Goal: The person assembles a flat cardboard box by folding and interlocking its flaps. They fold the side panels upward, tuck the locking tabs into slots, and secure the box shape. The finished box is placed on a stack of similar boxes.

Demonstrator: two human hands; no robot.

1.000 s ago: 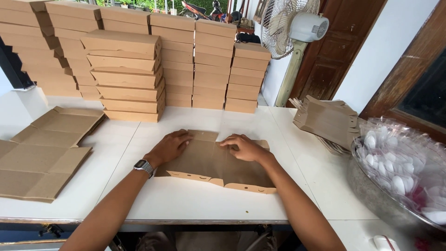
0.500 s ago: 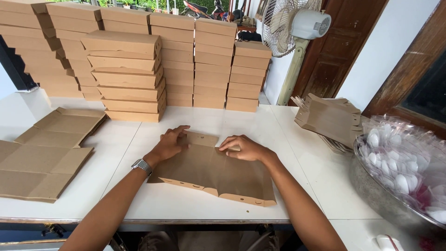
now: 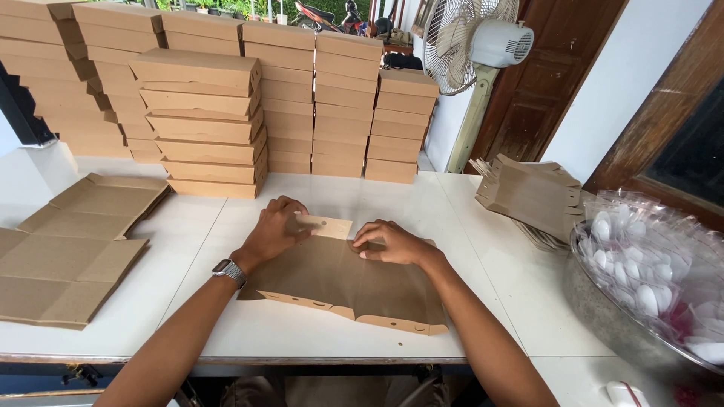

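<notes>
A flat brown cardboard box blank (image 3: pixel 354 283) lies on the white table (image 3: pixel 302 339) in front of me. My left hand (image 3: pixel 275 230), with a watch on its wrist, pinches the blank's far flap (image 3: pixel 328 224) and bends it up. My right hand (image 3: pixel 392 243) presses its fingers down on the blank's far edge, just right of the flap. The near edge of the blank shows small tabs and holes.
Stacks of folded brown boxes (image 3: pixel 204 120) line the back of the table. Flat blanks (image 3: pixel 68 249) lie at the left. A bundle of folded cardboard pieces (image 3: pixel 532 196) sits at the right, beside a metal bowl (image 3: pixel 603 309) of plastic-wrapped white items. A fan (image 3: pixel 475 45) stands behind.
The blank's far side has been folded over and pressed down. My left hand shifted onto the far flap, and my right hand moved slightly left along the edge.
</notes>
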